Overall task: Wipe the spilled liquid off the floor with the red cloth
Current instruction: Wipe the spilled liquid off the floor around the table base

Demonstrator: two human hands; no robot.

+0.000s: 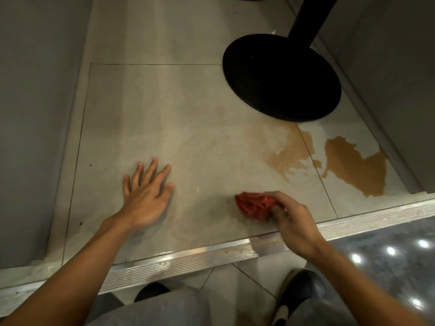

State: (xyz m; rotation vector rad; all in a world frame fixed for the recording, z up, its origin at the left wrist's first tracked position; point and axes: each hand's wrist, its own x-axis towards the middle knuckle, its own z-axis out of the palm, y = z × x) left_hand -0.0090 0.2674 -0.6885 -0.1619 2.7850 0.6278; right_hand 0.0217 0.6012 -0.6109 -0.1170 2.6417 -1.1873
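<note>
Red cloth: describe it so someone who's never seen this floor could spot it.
Find the black round pedestal base at upper right, with brown spilled liquid just below it. Nearer the camera, beside the ribbed metal step edge, the right hand grips the red cloth. It is the only red thing, bunched up on the beige floor.

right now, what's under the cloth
Bare floor tile shows around the cloth; the spill lies apart, further right. The spot beneath is hidden by the cloth and right hand.

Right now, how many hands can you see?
2. The left hand lies flat on the floor; the right hand grips the red cloth near the step edge.
</note>
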